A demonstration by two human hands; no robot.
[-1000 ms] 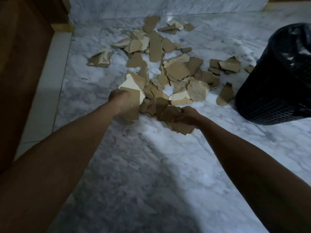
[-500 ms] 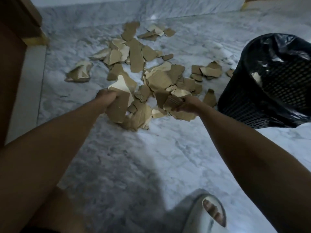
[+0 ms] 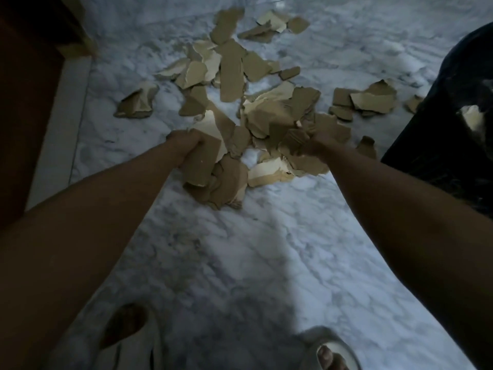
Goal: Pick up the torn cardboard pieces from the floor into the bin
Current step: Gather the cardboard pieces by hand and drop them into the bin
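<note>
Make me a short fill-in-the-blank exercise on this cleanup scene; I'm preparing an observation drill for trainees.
1. Both the left hand and the right hand grip torn ____.
2. The black bin stands on the person's ____ side.
3. The floor is pale, veined ____.
4. A single scrap lies apart from the main pile, on its ____ side.

Missing words: cardboard; right; marble; left

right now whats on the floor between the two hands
In the head view, torn cardboard pieces lie on the marble floor between the left hand and right hand; each hand grips its own bundle.
</note>
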